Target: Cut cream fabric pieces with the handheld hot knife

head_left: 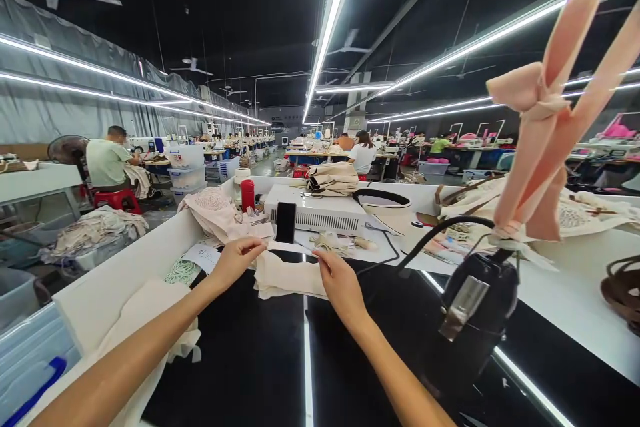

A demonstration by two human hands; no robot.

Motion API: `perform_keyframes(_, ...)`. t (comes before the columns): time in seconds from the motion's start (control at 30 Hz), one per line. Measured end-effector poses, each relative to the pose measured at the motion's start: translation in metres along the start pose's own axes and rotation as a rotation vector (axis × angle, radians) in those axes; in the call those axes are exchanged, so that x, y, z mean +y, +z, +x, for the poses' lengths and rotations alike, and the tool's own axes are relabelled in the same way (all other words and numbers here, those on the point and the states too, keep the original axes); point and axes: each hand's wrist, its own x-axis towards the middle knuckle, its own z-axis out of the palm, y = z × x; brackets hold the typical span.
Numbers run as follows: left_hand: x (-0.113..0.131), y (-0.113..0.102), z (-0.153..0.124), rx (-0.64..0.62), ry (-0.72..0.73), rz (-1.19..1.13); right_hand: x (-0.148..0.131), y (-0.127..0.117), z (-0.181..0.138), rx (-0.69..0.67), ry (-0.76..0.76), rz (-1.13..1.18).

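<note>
Cream fabric piece (287, 275) lying on black table (250, 360); left hand (235, 260) pinching edge at ten o'clock, right hand (340, 283) gripping edge at three o'clock.

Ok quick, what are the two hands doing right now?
Left hand: fingers pinched shut on the cream fabric strip.
Right hand: closed on the same cream fabric strip at its other end.

Long factory hall — dark ceiling (250, 0), bright strip lights (330, 13), grey curtained wall (45, 107), rows of worktables (320, 157).
</note>
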Motion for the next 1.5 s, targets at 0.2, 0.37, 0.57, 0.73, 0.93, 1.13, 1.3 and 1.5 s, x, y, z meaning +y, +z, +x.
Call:
perform_keyframes(0.2,-0.036,0.015,-0.017,-0.157,0.051,0.117,0.022,0.018,-0.008,-0.147,-0.049,-0.304)
perform_keyframes(0.37,-0.044,0.013,-0.027,-0.264,0.07,0.203,0.023,0.019,-0.015,-0.23,-0.063,-0.561)
perform_keyframes(0.57,-0.03,0.009,-0.026,-0.277,0.13,0.291,0.011,0.015,-0.022,-0.233,-0.065,-0.751)
perform_keyframes(0.73,-0.015,0.021,-0.01,-0.263,0.175,0.352,0.004,0.011,-0.025,-0.219,-0.069,-0.802)
perform_keyframes(0.93,-0.04,0.051,0.0,-0.382,0.142,0.474,0.009,0.013,-0.027,-0.249,-0.027,-0.806)
perform_keyframes(1.13,-0.051,0.05,-0.004,-0.425,0.051,0.552,-0.002,0.011,-0.037,-0.244,-0.053,-0.714)
perform_keyframes(1.3,-0.03,-0.011,-0.018,-0.329,-0.008,0.57,-0.03,-0.004,-0.071,-0.304,-0.191,-0.533)
perform_keyframes(1.5,-0.014,-0.131,-0.072,-0.217,-0.217,0.707,-0.015,-0.014,-0.171,-0.356,-0.365,0.019)
